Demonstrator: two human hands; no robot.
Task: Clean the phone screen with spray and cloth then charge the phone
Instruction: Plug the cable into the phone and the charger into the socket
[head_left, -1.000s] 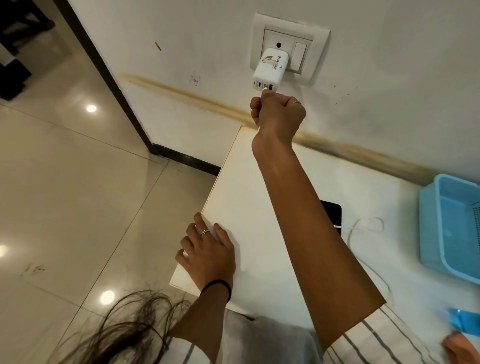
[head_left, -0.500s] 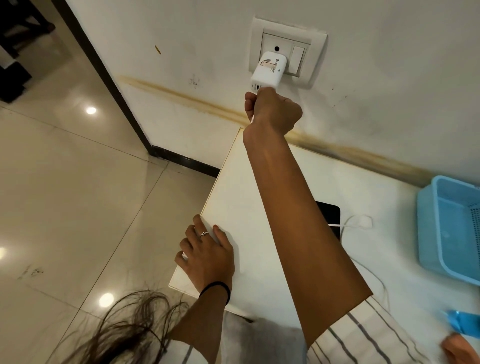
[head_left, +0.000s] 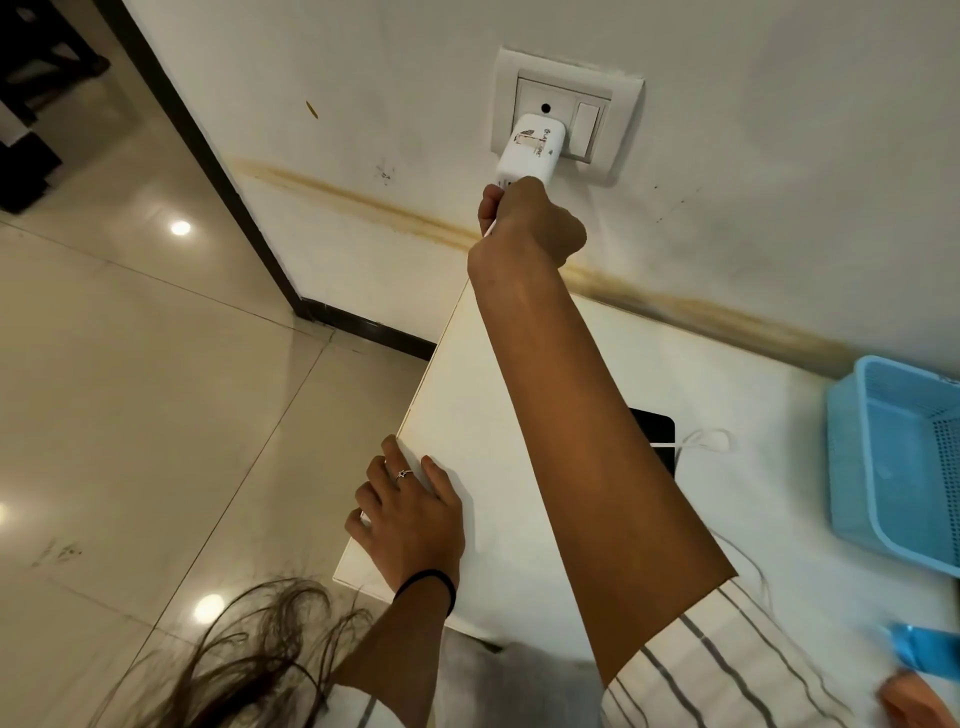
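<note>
The phone (head_left: 655, 434) lies on the bench (head_left: 519, 405) — mostly hidden behind the right forearm. Right hand (head_left: 527, 223), raised, fingers curled round the cable plug (head_left: 492, 224) at the charger (head_left: 530, 151) in the wall socket (head_left: 566, 111). Left hand (head_left: 410, 514) rests flat, fingers spread, on the bench's near-left edge.

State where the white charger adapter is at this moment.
In the head view, the white charger adapter sits top centre, plugged into the wall socket plate just left of its switch, directly above the right hand reaching up to its lower end.

The logo print on the charger (head_left: 531, 150) is too blurred to read.
</note>
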